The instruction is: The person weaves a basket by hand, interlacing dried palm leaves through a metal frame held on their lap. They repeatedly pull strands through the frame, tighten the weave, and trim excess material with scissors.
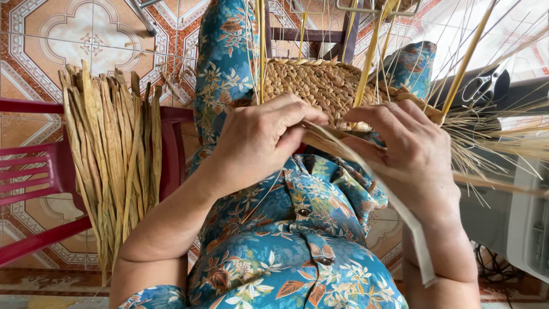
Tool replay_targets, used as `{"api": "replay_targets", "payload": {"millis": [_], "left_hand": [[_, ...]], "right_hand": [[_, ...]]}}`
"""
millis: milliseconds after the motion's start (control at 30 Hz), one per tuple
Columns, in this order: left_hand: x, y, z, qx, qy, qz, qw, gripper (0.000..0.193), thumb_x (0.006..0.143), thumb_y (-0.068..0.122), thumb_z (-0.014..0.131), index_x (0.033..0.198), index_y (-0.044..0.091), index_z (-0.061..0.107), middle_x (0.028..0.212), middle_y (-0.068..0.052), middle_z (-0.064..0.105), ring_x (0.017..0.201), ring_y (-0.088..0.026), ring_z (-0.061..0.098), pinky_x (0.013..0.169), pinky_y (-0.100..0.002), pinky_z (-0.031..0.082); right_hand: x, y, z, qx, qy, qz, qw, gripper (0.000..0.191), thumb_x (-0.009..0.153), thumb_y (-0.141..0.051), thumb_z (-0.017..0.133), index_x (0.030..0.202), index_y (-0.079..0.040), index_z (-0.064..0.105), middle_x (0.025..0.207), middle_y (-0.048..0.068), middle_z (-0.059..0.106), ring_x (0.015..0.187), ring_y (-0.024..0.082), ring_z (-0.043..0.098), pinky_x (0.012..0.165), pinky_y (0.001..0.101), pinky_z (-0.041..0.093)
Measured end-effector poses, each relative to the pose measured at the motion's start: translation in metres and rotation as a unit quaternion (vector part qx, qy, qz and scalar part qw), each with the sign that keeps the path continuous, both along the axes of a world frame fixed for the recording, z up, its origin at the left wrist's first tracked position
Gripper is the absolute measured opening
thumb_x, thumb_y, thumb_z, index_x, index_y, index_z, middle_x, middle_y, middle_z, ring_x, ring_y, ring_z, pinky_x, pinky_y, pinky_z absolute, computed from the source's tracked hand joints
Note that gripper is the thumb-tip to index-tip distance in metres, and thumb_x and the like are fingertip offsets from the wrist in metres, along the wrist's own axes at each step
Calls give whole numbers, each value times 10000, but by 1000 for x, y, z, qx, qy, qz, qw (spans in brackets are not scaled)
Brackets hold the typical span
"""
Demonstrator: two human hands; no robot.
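A half-woven basket (311,83) of tan plaited fibre rests on my lap, with thin yellow stakes (368,57) rising from its rim. My left hand (260,140) presses on the basket's near edge, its fingers curled over a flat pale fibre strip (400,209). My right hand (409,154) pinches the same strip close to the rim, and the strip's loose end trails down past my right wrist. I wear blue flowered clothing (297,252).
A bundle of dried fibre strands (111,154) lies across a red plastic chair (34,177) on my left. Loose thin straws (503,143) fan out to the right over dark and grey objects. Patterned floor tiles (86,34) lie below.
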State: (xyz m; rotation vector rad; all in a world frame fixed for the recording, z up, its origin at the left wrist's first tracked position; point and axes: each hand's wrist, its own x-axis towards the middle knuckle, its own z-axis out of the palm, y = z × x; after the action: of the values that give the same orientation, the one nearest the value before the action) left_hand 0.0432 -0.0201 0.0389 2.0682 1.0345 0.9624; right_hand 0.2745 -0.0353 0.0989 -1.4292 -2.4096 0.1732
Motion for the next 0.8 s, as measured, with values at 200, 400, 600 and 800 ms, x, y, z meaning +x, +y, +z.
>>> {"api": "replay_targets", "payload": {"millis": [200,400,600,800], "left_hand": [[7,-8,-9,66,10,48,997,55,1033,175,754,1064,174,709,996,36,751,787,-119,751,695,-296,621],[-1,-8,-25,-71,-169,33,983,54,1083,158,654,1121,122,667,1192,-51,765,719,-47,722,585,-178,620],[-1,-32,-21,73,-92,202,972,313,947,263,852,1105,96,639,984,-15,702,606,-51,577,477,-214,470],[14,-32,-29,155,-71,146,975,184,1032,121,704,1186,68,618,1097,-82,738,939,-212,768,791,-330,651]], "right_hand": [[12,-4,-26,-5,-37,34,999,367,826,-331,831,1091,-93,744,746,4,657,706,197,602,690,389,460],[17,-1,-39,-28,15,-35,999,206,908,-258,836,922,-132,674,781,6,634,786,205,600,775,377,458],[16,-18,-28,120,-2,-38,992,196,940,-221,799,1035,-84,695,963,85,686,888,249,630,804,379,474],[1,-34,-26,41,-43,-30,998,287,880,-291,816,1035,-60,742,953,34,713,783,206,637,686,376,456]]}}
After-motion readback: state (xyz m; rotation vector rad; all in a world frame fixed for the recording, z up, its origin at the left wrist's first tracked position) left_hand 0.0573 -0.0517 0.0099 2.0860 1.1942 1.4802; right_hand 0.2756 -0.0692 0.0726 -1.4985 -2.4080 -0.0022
